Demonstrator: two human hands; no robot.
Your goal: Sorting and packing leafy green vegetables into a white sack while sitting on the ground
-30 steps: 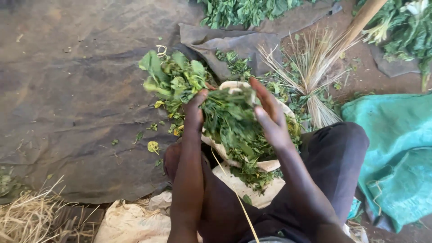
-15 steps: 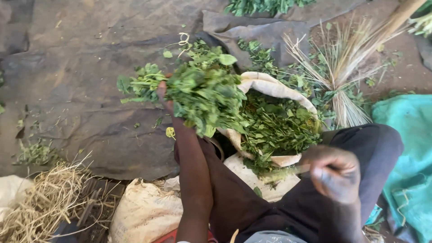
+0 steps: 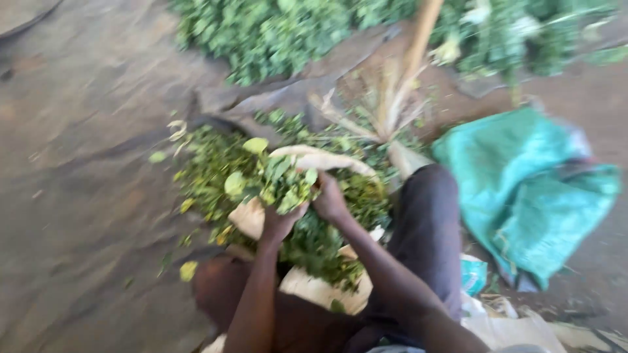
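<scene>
Left side of the grey tarp (image 3: 85,196) was wide open; the leaf pile (image 3: 216,163), teal sack (image 3: 523,189) and dry straw bundle (image 3: 392,111) crowded its right.

Soft, even daylight with no hard shadows or glare. Motion blur smears the whole frame, heaviest toward the top edge, where the leaf pile (image 3: 275,33) and pale stick (image 3: 418,46) lose detail. The teal sack (image 3: 523,183) appears bright but soft-edged.
</scene>
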